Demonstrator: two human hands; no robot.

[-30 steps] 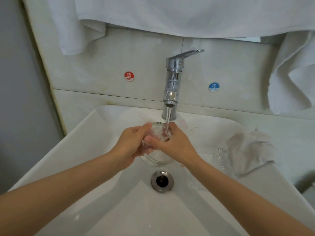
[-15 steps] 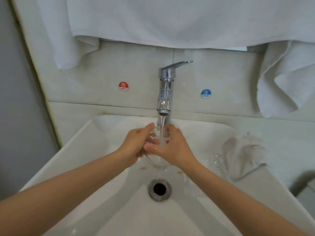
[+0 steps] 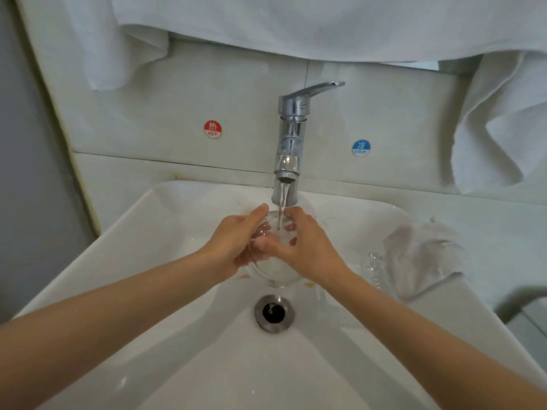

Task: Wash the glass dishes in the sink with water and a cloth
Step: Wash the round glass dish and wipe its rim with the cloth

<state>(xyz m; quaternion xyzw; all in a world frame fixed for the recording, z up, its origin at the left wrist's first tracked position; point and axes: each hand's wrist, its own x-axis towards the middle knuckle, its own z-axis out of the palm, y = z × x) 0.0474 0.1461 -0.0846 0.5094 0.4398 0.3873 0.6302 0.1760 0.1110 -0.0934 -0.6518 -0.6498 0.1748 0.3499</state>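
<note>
Holding one clear, round glass dish (image 3: 273, 270) over the middle of the glossy white sink (image 3: 177, 220), under the thin water stream (image 3: 281, 208) from the chrome faucet (image 3: 291, 137): left hand (image 3: 236, 241) and right hand (image 3: 305, 247) both curl around it. One crumpled grey cloth (image 3: 420, 255) on the sink's right edge, one more clear glass piece (image 3: 374, 266) just beside it. One steel drain (image 3: 274, 312). Versus 0.5 s ago: same grip, same spot.
</note>
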